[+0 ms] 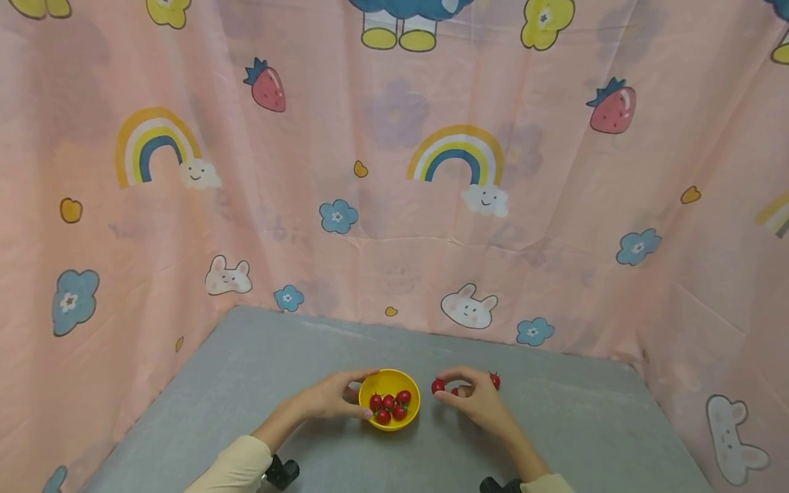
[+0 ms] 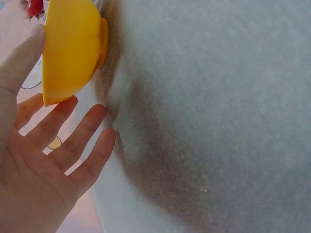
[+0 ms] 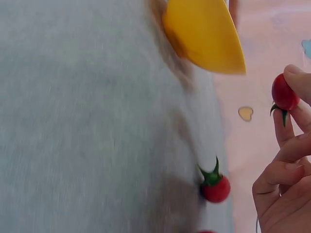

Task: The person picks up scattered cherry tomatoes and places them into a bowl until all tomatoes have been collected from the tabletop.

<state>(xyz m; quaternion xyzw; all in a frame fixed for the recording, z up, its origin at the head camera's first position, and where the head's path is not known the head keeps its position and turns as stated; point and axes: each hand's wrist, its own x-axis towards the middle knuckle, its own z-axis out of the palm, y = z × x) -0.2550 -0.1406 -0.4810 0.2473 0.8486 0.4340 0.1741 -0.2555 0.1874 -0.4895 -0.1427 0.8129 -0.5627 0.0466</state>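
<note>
A yellow bowl point(image 1: 390, 378) stands on the grey table with several red cherry tomatoes point(image 1: 388, 402) inside it. My left hand point(image 1: 329, 396) holds the bowl at its rim, thumb on the near side and fingertips on the far side; the lower fingers spread loosely beneath in the left wrist view. To the right of the bowl, my right hand point(image 1: 476, 398) pinches one cherry tomato point(image 3: 284, 92) between thumb and fingertips, above the table. Its green stem leaves hang below it in the right wrist view. Another cherry tomato point(image 3: 215, 188) lies on the table near this hand.
Beyond the right hand a cherry tomato point(image 1: 495, 381) shows past the knuckles, and one more point(image 1: 456, 392) is partly hidden by the fingers. The grey table point(image 1: 296, 349) ends at a pink printed curtain point(image 1: 394, 267) behind and at both sides.
</note>
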